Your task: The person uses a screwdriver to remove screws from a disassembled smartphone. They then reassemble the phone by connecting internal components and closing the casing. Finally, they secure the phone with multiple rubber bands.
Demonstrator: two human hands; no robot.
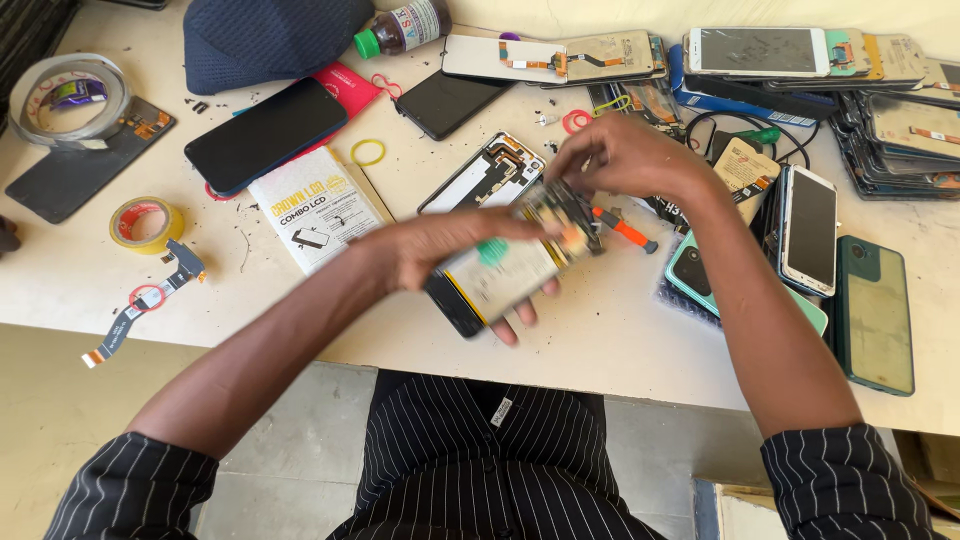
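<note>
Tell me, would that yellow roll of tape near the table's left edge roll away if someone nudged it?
Probably not: the yellow roll of tape lies flat on its side on the table, so a nudge would likely slide it. Stood on edge, its round shape could roll. With its hollow core it looks light and easy to lift.

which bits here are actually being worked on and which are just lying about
In use: opened phone, held by left hand; right hand at its top end.

Lying about: orange screwdriver, yellow tape roll, black phone, bottle, white booklet.
</note>
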